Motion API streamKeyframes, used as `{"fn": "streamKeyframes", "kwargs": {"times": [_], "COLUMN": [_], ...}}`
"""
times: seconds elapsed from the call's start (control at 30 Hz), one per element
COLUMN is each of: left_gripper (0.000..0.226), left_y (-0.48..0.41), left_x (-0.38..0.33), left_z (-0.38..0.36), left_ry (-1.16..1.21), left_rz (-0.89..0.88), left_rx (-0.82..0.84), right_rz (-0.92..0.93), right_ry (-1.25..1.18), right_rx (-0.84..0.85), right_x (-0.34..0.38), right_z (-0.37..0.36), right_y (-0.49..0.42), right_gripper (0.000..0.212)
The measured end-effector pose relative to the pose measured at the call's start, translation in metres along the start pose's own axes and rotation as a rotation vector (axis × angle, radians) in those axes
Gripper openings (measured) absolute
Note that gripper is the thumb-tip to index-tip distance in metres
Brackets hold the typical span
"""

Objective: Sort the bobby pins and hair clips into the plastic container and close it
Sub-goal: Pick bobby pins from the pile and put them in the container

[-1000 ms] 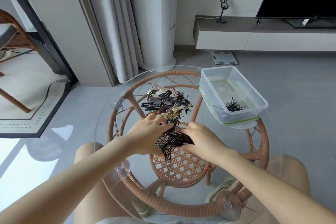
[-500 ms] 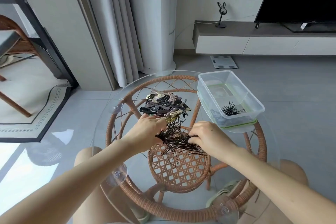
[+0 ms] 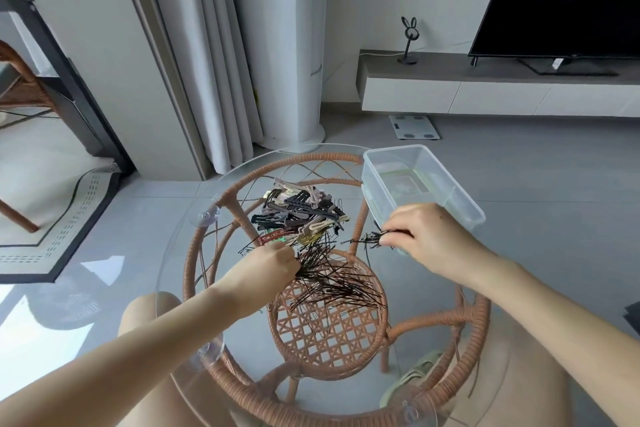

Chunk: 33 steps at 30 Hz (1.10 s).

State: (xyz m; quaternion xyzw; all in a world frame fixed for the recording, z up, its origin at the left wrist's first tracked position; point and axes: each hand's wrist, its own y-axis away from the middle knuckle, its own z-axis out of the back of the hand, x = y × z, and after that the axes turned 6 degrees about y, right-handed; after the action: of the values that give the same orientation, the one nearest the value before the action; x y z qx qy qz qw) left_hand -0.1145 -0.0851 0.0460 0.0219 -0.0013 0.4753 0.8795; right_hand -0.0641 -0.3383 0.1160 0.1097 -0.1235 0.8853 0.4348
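The right grip [image 3: 429,236] pinches a bunch of bobby pins [image 3: 370,240] beside the open plastic container [image 3: 460,203] at the surface's [image 3: 176,263] far right edge (likely to drop them in), while the left grip [image 3: 272,265] curls over the central pile [image 3: 341,284], its hold unseen.

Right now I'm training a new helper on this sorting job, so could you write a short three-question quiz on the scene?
1. True or false: the plastic container has its lid on.
2. The right hand pinches: A) a comb B) a bunch of bobby pins C) nothing.
3. What does the left hand grip at?

Key: 1 false, it is open on top. 2 B. 3 the bobby pin pile on the glass table.
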Motion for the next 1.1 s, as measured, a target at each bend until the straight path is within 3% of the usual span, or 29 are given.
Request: {"fn": "streamKeyframes", "kwargs": {"times": [0.17, 0.3, 0.4, 0.57, 0.77, 0.93, 1.1], "left_gripper": [0.031, 0.01, 0.023, 0.02, 0.016, 0.025, 0.022], "left_y": [0.0, -0.001, -0.002, 0.001, 0.0, -0.006, -0.012], "left_x": [0.006, 0.004, 0.004, 0.006, 0.001, -0.003, -0.003], "left_z": [0.006, 0.016, 0.019, 0.024, 0.045, 0.069, 0.093], "left_ry": [0.079, 0.269, 0.307, 0.299, 0.304, 0.432, 0.507], "left_rz": [0.027, 0.102, 0.167, 0.192, 0.216, 0.326, 0.406], "left_rx": [-0.018, -0.064, -0.092, -0.102, -0.148, -0.113, -0.089], "right_rz": [-0.038, -0.063, -0.077, -0.096, -0.141, -0.279, -0.21], "right_ry": [0.007, 0.068, 0.176, 0.241, 0.227, 0.095, 0.16], "right_rx": [-0.084, -0.081, 0.031, 0.256, 0.368, 0.216, -0.025], "right_x": [-0.023, -0.052, -0.078, -0.093, -0.099, -0.101, -0.098], "right_z": [0.032, 0.05, 0.054, 0.035, 0.01, 0.019, 0.02], "right_y": [-0.001, -0.007, -0.015, -0.024, -0.028, -0.024, -0.014], "right_gripper": [0.013, 0.01, 0.014, 0.013, 0.016, 0.029, 0.032]}}
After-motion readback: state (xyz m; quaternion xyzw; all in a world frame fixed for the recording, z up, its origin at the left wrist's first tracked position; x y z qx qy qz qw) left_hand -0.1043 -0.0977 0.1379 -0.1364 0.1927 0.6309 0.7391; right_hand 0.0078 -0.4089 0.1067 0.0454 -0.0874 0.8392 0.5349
